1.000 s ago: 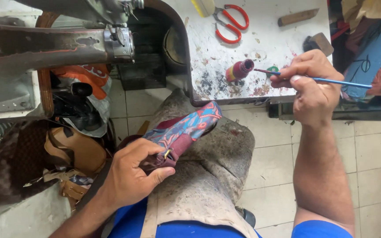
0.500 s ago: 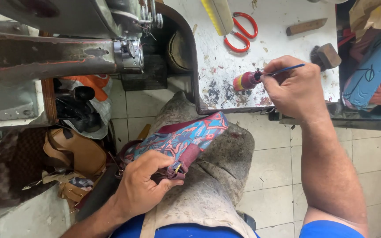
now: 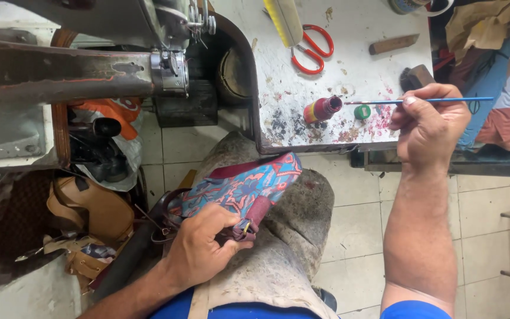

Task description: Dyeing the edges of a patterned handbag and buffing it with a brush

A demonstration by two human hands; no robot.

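Pinching a thin blue brush [image 3: 438, 101] beside the open red bottle [image 3: 322, 109], right hand [image 3: 429, 127] risks tipping it; left hand [image 3: 199, 251] fingers clamp the patterned bag [image 3: 237, 189], which could catch drips.

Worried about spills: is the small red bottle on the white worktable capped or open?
Open. The small red bottle lies tilted on the worktable, its mouth uncovered; a green cap sits apart beside it.
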